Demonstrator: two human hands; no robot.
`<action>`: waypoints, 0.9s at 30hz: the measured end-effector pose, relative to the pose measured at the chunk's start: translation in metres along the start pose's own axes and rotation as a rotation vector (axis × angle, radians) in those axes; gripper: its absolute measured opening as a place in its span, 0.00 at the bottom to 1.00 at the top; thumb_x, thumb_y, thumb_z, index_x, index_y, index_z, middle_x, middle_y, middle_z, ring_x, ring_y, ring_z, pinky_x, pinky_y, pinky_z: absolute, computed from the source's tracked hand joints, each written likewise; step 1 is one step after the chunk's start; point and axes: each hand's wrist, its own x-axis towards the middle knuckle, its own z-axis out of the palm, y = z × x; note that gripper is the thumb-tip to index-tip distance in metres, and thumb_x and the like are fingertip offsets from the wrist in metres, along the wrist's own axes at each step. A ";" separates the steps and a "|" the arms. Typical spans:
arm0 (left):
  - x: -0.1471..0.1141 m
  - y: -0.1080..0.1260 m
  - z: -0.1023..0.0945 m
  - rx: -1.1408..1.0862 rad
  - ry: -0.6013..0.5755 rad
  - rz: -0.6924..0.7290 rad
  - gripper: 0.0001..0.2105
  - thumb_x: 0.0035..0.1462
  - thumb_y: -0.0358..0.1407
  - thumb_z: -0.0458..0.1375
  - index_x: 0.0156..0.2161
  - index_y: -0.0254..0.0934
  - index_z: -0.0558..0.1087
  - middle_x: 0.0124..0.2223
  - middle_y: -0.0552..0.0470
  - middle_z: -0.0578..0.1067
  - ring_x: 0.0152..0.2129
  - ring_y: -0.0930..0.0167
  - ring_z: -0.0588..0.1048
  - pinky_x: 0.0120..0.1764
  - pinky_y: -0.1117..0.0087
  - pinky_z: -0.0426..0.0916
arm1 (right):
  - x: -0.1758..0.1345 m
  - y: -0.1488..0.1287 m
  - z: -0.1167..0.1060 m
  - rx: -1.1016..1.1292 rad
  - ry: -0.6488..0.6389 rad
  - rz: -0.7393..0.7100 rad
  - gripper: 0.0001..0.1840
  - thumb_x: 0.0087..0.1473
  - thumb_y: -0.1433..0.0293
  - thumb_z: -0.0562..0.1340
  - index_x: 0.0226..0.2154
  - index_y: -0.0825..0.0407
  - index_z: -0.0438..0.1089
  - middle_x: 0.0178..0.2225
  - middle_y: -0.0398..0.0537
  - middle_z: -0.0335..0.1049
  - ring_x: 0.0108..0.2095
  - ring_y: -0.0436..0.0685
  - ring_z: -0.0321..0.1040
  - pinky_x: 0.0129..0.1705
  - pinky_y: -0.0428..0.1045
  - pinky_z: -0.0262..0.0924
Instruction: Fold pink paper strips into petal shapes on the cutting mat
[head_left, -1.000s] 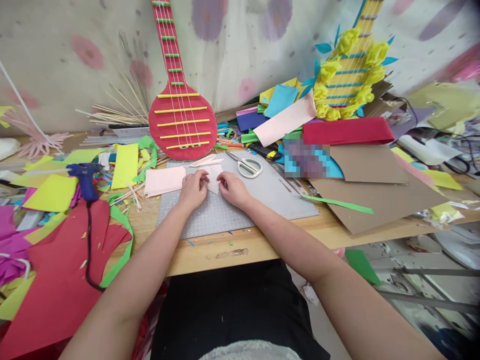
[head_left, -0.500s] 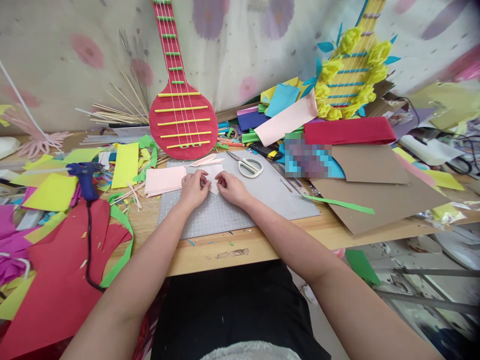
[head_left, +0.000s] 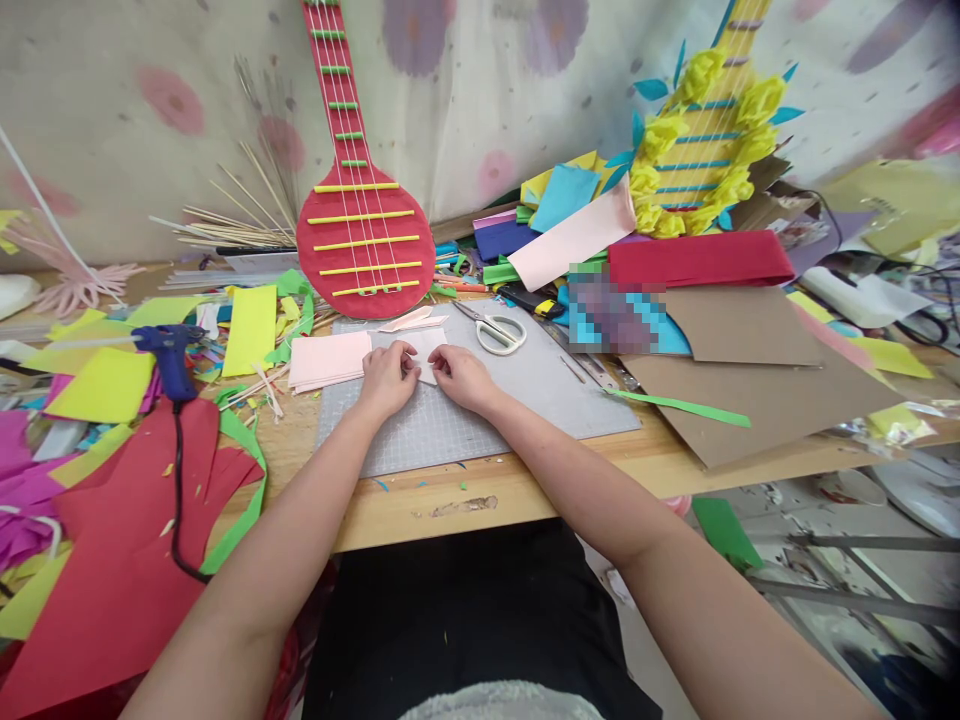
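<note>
Over the grey cutting mat (head_left: 570, 405), a small sheet of pale pink paper (head_left: 430, 347) lies between my two hands. My left hand (head_left: 388, 380) pinches its left side with curled fingers. On the opposite side, the fingertips of my right hand (head_left: 463, 378) are pressed together at the sheet's edge. A stack of pale pink paper (head_left: 324, 361) sits just left of my left hand, partly on the mat. Behind the sheet are narrow folded pale pink pieces (head_left: 412, 320). White-handled scissors (head_left: 501, 337) rest on the mat beyond my right hand.
A red paper lute (head_left: 367, 245) leans at the back; a yellow one with paper flowers (head_left: 697, 150) stands right. Left are a blue glue gun (head_left: 172, 365) and red sheets (head_left: 142, 530). Brown cardboard (head_left: 757, 400) and a green strip (head_left: 682, 406) lie right, near the wooden table edge (head_left: 525, 510).
Both hands stay nearly in place on the pale pink paper, with only slight finger movement. The view has shifted very slightly.
</note>
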 end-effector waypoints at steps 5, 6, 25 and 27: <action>0.000 0.001 0.000 0.041 -0.013 0.040 0.06 0.50 0.32 0.56 0.36 0.41 0.67 0.33 0.52 0.75 0.38 0.62 0.69 0.46 0.58 0.57 | -0.001 -0.003 0.000 -0.036 -0.002 -0.006 0.09 0.52 0.73 0.54 0.37 0.54 0.66 0.34 0.47 0.69 0.36 0.52 0.63 0.42 0.48 0.55; 0.000 0.002 0.000 0.055 -0.019 0.051 0.05 0.50 0.32 0.55 0.35 0.41 0.68 0.33 0.52 0.75 0.38 0.62 0.69 0.46 0.58 0.57 | -0.001 -0.003 0.000 -0.050 0.001 -0.011 0.09 0.53 0.72 0.55 0.37 0.54 0.66 0.34 0.48 0.69 0.37 0.53 0.63 0.43 0.48 0.55; -0.001 0.003 -0.006 0.202 -0.071 0.075 0.09 0.49 0.38 0.56 0.36 0.42 0.74 0.38 0.50 0.73 0.43 0.61 0.66 0.50 0.57 0.54 | -0.009 -0.009 0.003 -0.302 -0.018 -0.094 0.11 0.54 0.68 0.55 0.41 0.54 0.64 0.41 0.52 0.66 0.41 0.58 0.60 0.45 0.52 0.54; -0.002 0.002 -0.006 0.200 -0.072 0.083 0.10 0.48 0.38 0.57 0.37 0.42 0.74 0.39 0.50 0.73 0.45 0.61 0.65 0.51 0.57 0.53 | -0.009 -0.010 0.004 -0.338 -0.023 -0.100 0.12 0.54 0.67 0.55 0.41 0.54 0.64 0.41 0.53 0.66 0.42 0.59 0.59 0.45 0.53 0.54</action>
